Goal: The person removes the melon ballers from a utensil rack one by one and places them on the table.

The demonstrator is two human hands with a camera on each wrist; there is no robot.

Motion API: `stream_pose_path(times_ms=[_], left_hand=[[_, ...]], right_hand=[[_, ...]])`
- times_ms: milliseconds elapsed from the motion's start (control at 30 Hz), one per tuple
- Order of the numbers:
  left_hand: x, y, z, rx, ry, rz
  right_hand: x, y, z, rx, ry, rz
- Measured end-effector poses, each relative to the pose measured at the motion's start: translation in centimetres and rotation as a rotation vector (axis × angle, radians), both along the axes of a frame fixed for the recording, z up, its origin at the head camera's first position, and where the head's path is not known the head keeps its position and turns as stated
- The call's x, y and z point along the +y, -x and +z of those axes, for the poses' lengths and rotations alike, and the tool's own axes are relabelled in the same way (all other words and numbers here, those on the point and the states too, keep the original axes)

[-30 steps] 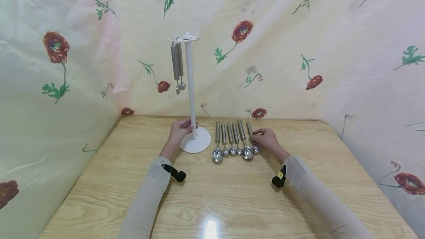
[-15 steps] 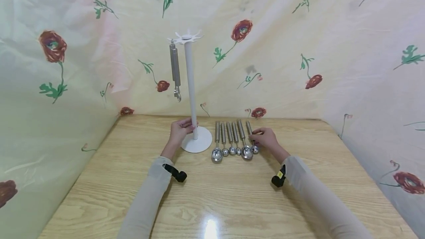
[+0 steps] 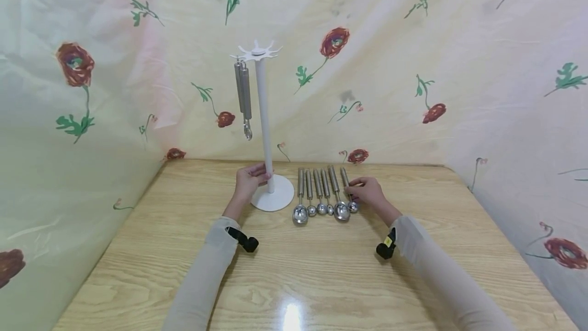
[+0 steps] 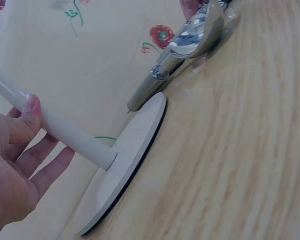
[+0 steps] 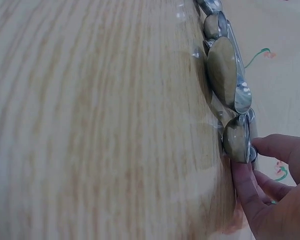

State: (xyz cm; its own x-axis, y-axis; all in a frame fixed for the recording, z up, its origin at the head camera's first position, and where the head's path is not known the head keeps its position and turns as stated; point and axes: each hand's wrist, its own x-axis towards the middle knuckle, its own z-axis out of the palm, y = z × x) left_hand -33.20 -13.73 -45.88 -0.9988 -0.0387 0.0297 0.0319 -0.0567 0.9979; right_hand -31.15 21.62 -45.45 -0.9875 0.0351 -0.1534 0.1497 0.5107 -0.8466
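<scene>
My left hand (image 3: 250, 180) holds the lower pole of a white stand (image 3: 263, 116), thumb and fingers around it in the left wrist view. The stand's round base (image 4: 125, 175) rests on the table. Two long-handled metal scoops (image 3: 245, 91) hang side by side from the left of its pronged top; their bowls overlap. Right of the base, several steel scoops (image 3: 319, 188) lie in a row, handles toward the back wall. At the row's right end, my right hand (image 3: 367, 191) pinches a small scoop (image 5: 237, 139) by its handle, its bowl on the table.
The wooden table (image 3: 294, 259) reaches back to a flower-patterned cloth (image 3: 376, 65), which also rises along both sides. A black wrist camera (image 3: 248, 243) sits on the left sleeve and another wrist camera (image 3: 386, 249) on the right.
The two hanging scoops have swung and turned, first lining up one behind the other, now side by side. The stand's pronged top has turned slightly. Both hands keep their places.
</scene>
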Motion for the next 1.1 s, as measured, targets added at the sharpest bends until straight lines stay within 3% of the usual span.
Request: stream_pose_path(times_ms=[300, 433, 533, 833, 1100], left_hand=[[-0.8, 0.0, 0.7, -0.064, 0.019, -0.108], [-1.3, -0.1, 1.0, -0.07, 0.035, -0.16], [-1.5, -0.1, 1.1, -0.069, 0.042, -0.193], [-1.9, 0.1, 1.1, -0.069, 0.057, -0.261], [-2.3, 0.1, 1.1, -0.076, 0.033, -0.318]], right_hand=[[0.5, 0.4, 0.4, -0.016, -0.047, 0.039], [0.5, 0.9, 1.2, 0.008, -0.12, 0.031], [-0.1, 1.2, 2.2, 0.048, -0.12, 0.049], [-5.2, 1.7, 8.0, 0.249, 0.008, 0.194], [-11.0, 1.8, 13.3, 0.398, 0.201, 0.382]])
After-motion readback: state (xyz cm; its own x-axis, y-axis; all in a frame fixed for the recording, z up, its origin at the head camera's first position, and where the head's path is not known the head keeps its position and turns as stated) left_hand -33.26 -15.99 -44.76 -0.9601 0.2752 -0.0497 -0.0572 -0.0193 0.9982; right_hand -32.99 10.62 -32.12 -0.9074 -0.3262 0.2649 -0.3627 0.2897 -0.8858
